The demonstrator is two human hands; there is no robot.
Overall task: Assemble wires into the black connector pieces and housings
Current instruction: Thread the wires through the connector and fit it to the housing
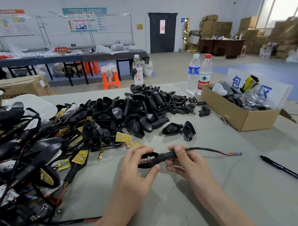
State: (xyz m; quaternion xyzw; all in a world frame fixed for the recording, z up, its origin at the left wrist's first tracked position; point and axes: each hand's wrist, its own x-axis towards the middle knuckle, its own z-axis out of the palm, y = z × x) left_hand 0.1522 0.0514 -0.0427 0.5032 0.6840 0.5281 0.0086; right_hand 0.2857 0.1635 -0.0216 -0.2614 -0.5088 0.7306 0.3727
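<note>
Grips a black housing (148,161) in the left hand (139,167): fingers curled over the far edge, thumb pressed against the near edge. Shows, in the open face of the housing, a small light board with a row of contacts. Pinches the black connector piece (168,156) at the narrow end of the housing with the right hand (184,163): thumb on top, remaining fingers curled underneath. Holds both parts together over the near middle of the table (219,196); cannot tell how far the connector piece is seated in the housing.

Leads a black wire (204,149) out of the connector piece to the right, past the right hand, ending in a red strand and a blue tip (238,153) near the table surface.

Places, beyond the hands, a heap of black housings (136,110), with two loose housings (172,129) just beside its right edge. Places loose connector pieces (180,104) at the far right of the heap. Stacks, at the left, a tangle of wired assemblies (25,155) with yellow circuit boards (122,137) among them.

Sets a cardboard box (241,117) of mixed parts at the right, well apart from the hands. Stands two water bottles (193,73) behind the box and a third bottle (137,70) behind the heap. Lays a black pen (286,170) on the table to the right of the wire tip.
</note>
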